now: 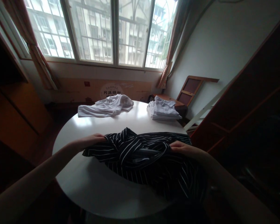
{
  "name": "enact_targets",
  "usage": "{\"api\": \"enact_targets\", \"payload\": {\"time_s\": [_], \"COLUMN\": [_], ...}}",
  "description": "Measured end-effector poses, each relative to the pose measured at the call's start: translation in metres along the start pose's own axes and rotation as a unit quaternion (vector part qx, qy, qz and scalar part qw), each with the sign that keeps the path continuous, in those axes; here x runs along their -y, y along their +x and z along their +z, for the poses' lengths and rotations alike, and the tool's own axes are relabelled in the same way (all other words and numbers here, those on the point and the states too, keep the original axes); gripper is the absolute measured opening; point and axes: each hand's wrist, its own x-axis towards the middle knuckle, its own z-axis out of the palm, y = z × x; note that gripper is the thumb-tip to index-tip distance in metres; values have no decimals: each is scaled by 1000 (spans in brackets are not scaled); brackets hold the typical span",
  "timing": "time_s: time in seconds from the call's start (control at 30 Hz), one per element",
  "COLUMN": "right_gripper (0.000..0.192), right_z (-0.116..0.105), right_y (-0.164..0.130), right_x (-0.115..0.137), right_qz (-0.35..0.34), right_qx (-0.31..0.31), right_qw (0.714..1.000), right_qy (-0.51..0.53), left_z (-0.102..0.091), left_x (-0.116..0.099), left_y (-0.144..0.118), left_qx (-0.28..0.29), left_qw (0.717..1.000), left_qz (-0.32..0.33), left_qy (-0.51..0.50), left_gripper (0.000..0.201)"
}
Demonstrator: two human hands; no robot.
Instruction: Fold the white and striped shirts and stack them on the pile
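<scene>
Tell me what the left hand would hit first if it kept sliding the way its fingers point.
The left hand points right, its grip on the black striped garment. Straight on it meets that garment's bunched folds, then probably the right hand; depth is unclear.

Two hands are showing, the left hand [93,139] and the right hand [184,148], and both are resting on one dark striped garment [142,155]. One round white surface [91,183] is carrying everything. One loose white garment [107,106] is lying crumpled at its far side, and one stack of folded white clothes [163,109] is sitting beside it; the number of pieces in that stack is not showing clearly. One wooden chair [189,90] is standing behind.
</scene>
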Motion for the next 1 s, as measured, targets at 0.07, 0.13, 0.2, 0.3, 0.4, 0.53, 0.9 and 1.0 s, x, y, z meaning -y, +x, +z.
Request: {"api": "enact_targets", "payload": {"time_s": [0.07,0.13,0.2,0.3,0.4,0.53,0.9,1.0], "right_gripper": [40,37,33,52,46,29,41,41], "right_z": [1,5,11,23,30,25,18,17], "right_y": [4,8,9,9,10,18,41,42], "right_x": [0,0,2,5,7,1,-13,-16], "right_qz": [-19,-42,-69,-115,-149,-127,-83,-82], "right_qx": [-33,-85,-142,-188,-183,-185,-200,-211], "right_qw": [999,993,979,958,955,970,957,954], "right_qy": [-20,-69,-130,-183,-180,-97,195,197], "left_z": [-2,2,12,35,56,69,61,57], "left_x": [7,14,15,9,-1,-3,-6,-6], "left_y": [5,9,9,2,0,14,34,37], "left_qx": [-2,-10,-21,-9,13,47,-43,-83], "left_qw": [997,980,948,897,879,931,985,983], "left_qz": [45,126,215,312,336,277,135,155], "left_qy": [70,156,234,314,338,234,-99,-55], "left_gripper": [24,29,42,58,57,36,34,34]}}
